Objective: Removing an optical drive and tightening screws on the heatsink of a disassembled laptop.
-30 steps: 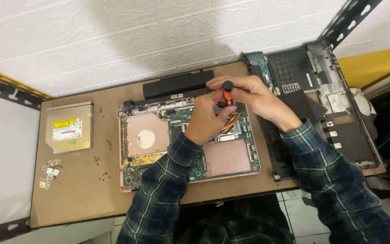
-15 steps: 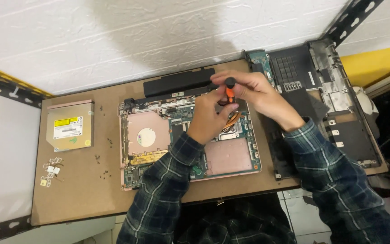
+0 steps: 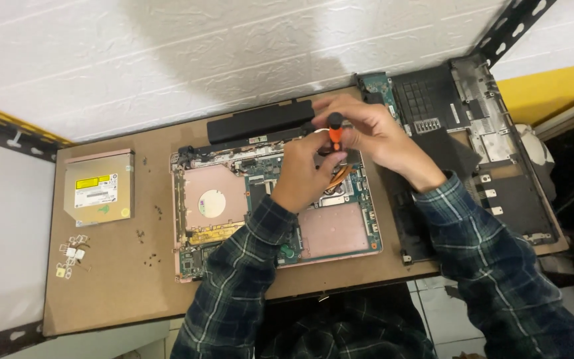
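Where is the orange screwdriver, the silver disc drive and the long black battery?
Orange-handled screwdriver (image 3: 335,136), head view, on its orange grip.
Square silver disc drive (image 3: 99,187), head view, top cover.
Long black battery bar (image 3: 260,121), head view, middle.

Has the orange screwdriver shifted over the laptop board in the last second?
No. The orange screwdriver stands where it did, just below the black battery bar, with the right hand on top.

opened laptop (image 3: 234,199) mid-table, disc drive (image 3: 97,187) left, battery (image 3: 260,121) behind, removed cover (image 3: 473,133) right
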